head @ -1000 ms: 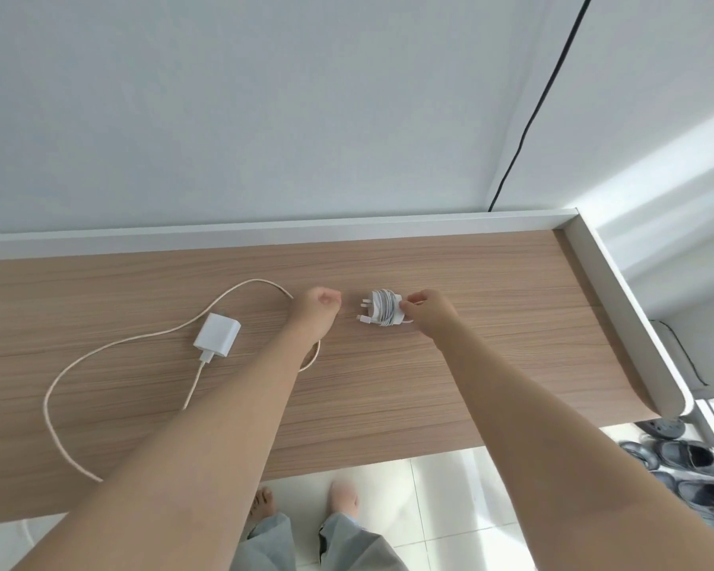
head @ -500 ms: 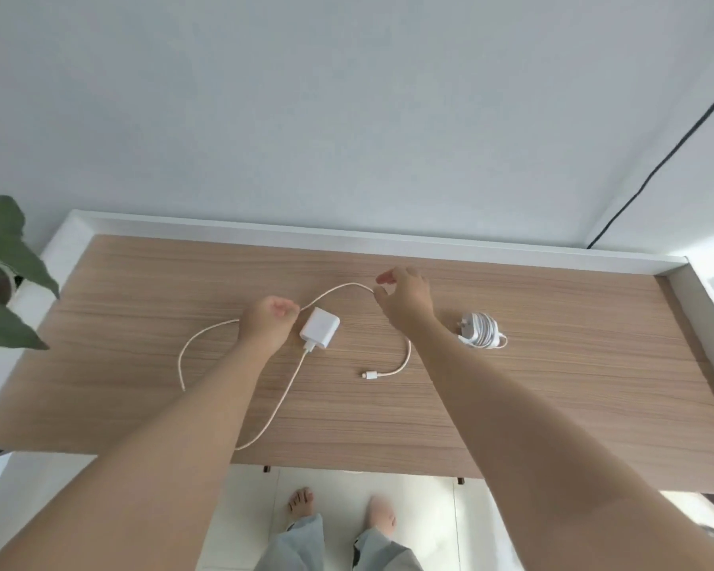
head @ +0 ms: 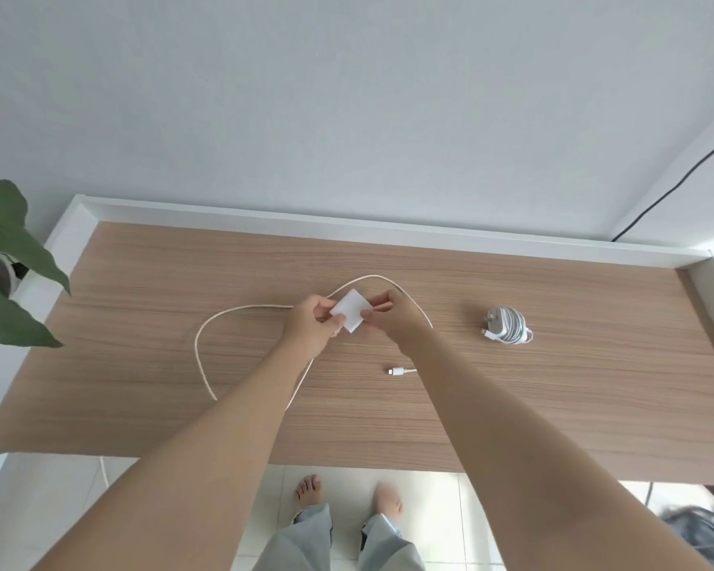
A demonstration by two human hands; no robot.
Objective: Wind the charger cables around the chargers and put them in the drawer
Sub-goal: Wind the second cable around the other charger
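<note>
A white square charger (head: 351, 310) is lifted a little above the wooden desk (head: 553, 389), held between both hands. My left hand (head: 312, 323) pinches its left side, and my right hand (head: 394, 317) holds its right edge together with a piece of the cable. Its long pale cable (head: 207, 335) loops loosely over the desk to the left and behind my hands, and the plug end (head: 396, 370) lies near my right forearm. A second white charger with its cable wound around it (head: 508, 330) lies on the desk to the right. No drawer is in view.
A white raised rim (head: 347, 224) borders the desk at the back and sides. A leafy potted plant (head: 5, 265) stands at the far left. A black wire (head: 677, 187) runs down the wall at the right. My bare feet (head: 347, 494) stand on the tiled floor below.
My right hand has left the wound charger on the desk and moved left. Both hands have closed on the second charger and lifted it. The camera view has swung left.
</note>
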